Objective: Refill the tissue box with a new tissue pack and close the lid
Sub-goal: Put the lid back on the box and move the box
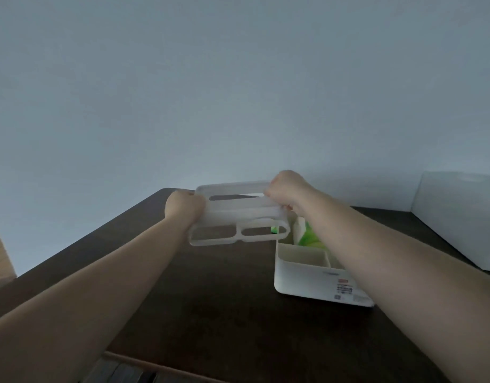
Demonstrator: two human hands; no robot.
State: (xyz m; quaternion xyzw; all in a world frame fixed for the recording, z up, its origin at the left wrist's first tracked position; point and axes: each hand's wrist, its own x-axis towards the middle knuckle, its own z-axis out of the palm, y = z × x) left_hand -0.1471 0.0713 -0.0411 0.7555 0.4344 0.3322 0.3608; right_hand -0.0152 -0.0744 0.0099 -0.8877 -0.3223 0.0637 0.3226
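The white lid [238,214] of the tissue box, with long slots cut in it, is held up in the air above the table and to the left of the box. My left hand [184,207] grips its left end and my right hand [288,190] grips its right end. The white tissue box [301,277] stands open on the dark table, with small compartments along its near side. A green and white tissue pack [307,236] sits inside it, partly hidden by my right forearm.
The dark wooden table [210,299] fills the lower view, with its far edge against a pale wall. A large white box-like object [459,217] stands at the right. A wooden strip and dark floor show at the bottom.
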